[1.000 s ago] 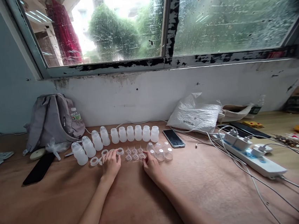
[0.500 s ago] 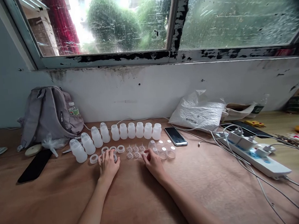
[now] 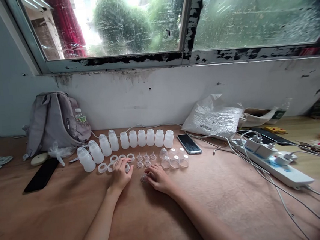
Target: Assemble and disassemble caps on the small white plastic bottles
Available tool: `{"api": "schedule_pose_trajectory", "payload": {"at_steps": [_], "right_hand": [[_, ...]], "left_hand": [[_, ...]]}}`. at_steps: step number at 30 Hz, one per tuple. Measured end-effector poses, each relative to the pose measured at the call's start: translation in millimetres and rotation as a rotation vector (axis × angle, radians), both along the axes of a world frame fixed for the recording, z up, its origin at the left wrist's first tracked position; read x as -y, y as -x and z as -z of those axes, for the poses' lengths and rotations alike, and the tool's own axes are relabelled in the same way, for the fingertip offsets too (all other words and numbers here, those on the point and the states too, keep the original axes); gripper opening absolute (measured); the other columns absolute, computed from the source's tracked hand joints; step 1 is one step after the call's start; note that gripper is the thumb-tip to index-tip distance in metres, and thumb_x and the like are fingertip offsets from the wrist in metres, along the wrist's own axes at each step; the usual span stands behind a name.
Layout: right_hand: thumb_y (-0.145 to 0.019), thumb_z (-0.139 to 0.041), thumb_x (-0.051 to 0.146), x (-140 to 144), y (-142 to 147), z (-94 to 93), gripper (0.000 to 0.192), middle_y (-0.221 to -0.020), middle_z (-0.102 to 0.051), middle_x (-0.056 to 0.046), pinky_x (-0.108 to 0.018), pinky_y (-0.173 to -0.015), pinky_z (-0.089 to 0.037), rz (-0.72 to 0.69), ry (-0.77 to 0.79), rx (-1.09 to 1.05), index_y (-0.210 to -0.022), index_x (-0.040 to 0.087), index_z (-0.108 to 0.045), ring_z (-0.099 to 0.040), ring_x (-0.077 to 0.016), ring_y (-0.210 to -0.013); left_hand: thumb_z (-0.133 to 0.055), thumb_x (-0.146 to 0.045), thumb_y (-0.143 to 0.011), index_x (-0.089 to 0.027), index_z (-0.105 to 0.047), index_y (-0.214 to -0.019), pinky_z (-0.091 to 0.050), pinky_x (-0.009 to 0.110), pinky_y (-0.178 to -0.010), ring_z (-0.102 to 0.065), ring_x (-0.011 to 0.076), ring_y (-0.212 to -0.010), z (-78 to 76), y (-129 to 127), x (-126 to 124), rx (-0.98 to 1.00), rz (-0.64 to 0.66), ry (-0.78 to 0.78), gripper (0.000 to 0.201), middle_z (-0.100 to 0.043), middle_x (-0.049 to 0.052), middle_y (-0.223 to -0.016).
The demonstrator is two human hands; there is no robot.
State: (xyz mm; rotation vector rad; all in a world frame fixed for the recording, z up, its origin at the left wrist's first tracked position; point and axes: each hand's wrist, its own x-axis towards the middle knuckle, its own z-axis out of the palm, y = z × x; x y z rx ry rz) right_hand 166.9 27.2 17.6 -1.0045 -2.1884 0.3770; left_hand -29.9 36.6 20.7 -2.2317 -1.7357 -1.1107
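Note:
My left hand (image 3: 122,175) is curled over the white bottle collar rings (image 3: 102,167), its thumb and fingers around one screw ring (image 3: 127,167) at the table surface. My right hand (image 3: 157,177) has its fingers bent and pinches a clear silicone nipple (image 3: 143,179) low over the table in front of the other nipples (image 3: 146,157). Beside that hand, clear domed caps (image 3: 174,161) stand in two rows. Behind the rings is a row of open frosted baby bottles (image 3: 141,138); several capped baby bottles (image 3: 96,151) stand to the left.
A phone (image 3: 189,144) lies right of the caps. Farther right are a power strip (image 3: 277,167) with plugs and loose cables, and a silvery plastic bag (image 3: 212,118). At left are a grey backpack (image 3: 54,120) and a black flat object (image 3: 41,176). Behind is a window wall.
My right hand has drawn back toward me and slightly left, bringing a nipple out of the nipple group. My left hand has shifted a little right, around a ring.

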Motion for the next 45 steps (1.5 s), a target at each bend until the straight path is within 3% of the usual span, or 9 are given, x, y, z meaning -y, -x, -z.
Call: {"api": "schedule_pose_trajectory", "payload": {"at_steps": [6, 13, 15, 19, 23, 27, 40, 45], "right_hand": [[-0.075, -0.051, 0.017, 1, 0, -0.3, 0.014, -0.082, -0.059, -0.004, -0.032, -0.075, -0.040, 0.003, 0.014, -0.011, -0.087, 0.021, -0.057, -0.050, -0.0191, -0.083], [-0.076, -0.050, 0.017, 1, 0, -0.9, 0.013, -0.083, -0.058, -0.004, -0.033, -0.076, -0.040, 0.005, 0.031, -0.003, -0.087, 0.020, -0.056, -0.050, -0.0197, -0.084], [-0.076, -0.050, 0.016, 0, 0, -0.2, 0.014, -0.082, -0.058, -0.004, -0.033, -0.076, -0.040, 0.004, 0.033, -0.010, -0.087, 0.020, -0.056, -0.050, -0.0197, -0.083], [-0.077, -0.046, 0.013, -4, 0, 5.0, 0.015, -0.082, -0.059, -0.004, -0.032, -0.074, -0.041, 0.052, -0.005, -0.078, -0.087, 0.019, -0.056, -0.050, -0.0190, -0.081], [-0.078, -0.041, 0.010, -11, 0, 11.3, 0.018, -0.081, -0.060, -0.005, -0.031, -0.072, -0.041, 0.189, -0.043, -0.186, -0.083, 0.018, -0.056, -0.052, -0.0184, -0.079], [-0.077, -0.041, 0.010, -16, -2, 14.4, 0.018, -0.080, -0.062, -0.005, -0.031, -0.071, -0.042, 0.259, -0.014, -0.230, -0.081, 0.018, -0.057, -0.052, -0.0188, -0.079], [-0.079, -0.043, 0.012, -17, -2, 16.5, 0.014, -0.080, -0.061, -0.005, -0.031, -0.071, -0.041, 0.256, 0.010, -0.224, -0.079, 0.019, -0.055, -0.051, -0.0197, -0.079], [-0.081, -0.045, 0.018, -9, 0, 6.5, 0.012, -0.075, -0.058, -0.004, -0.030, -0.069, -0.040, 0.161, -0.016, -0.163, -0.074, 0.019, -0.055, -0.050, -0.0178, -0.074]], "left_hand": [[-0.052, -0.033, -0.073, -0.023, -0.053, -0.102, -0.033, 0.040, -0.090, -0.049, 0.0265, -0.101, 1.9, 5, 2, -0.110, -0.176, 0.111, 0.030, -0.057, 0.009, -0.106], [-0.057, -0.043, -0.067, -0.020, -0.059, -0.085, -0.023, 0.049, -0.095, -0.042, 0.0307, -0.107, 3.3, 8, 0, -0.118, -0.249, 0.103, 0.029, -0.055, 0.011, -0.107], [-0.056, -0.042, -0.069, -0.020, -0.058, -0.085, -0.030, 0.045, -0.093, -0.046, 0.0284, -0.104, -0.4, 7, 1, -0.035, -0.178, 0.074, 0.027, -0.056, 0.011, -0.104], [-0.052, -0.039, -0.075, -0.020, -0.052, -0.099, -0.042, 0.031, -0.084, -0.054, 0.0197, -0.093, -7.2, -1, 7, 0.177, 0.166, 0.067, 0.031, -0.059, 0.007, -0.100], [-0.057, -0.035, -0.073, -0.021, -0.052, -0.101, -0.043, 0.030, -0.082, -0.054, 0.0180, -0.092, -5.8, -16, 15, 0.191, 0.382, 0.130, 0.032, -0.059, 0.005, -0.099], [-0.060, -0.035, -0.070, -0.022, -0.054, -0.101, -0.043, 0.034, -0.080, -0.054, 0.0197, -0.087, -1.0, -24, 17, 0.102, 0.428, 0.181, 0.034, -0.060, 0.005, -0.093], [-0.063, -0.037, -0.067, -0.020, -0.057, -0.094, -0.040, 0.037, -0.081, -0.052, 0.0219, -0.088, 5.0, -25, 15, -0.011, 0.428, 0.197, 0.033, -0.059, 0.006, -0.089], [-0.062, -0.035, -0.068, -0.020, -0.057, -0.095, -0.040, 0.036, -0.081, -0.052, 0.0213, -0.088, 6.1, -25, 14, -0.034, 0.420, 0.206, 0.032, -0.060, 0.005, -0.089]]}}
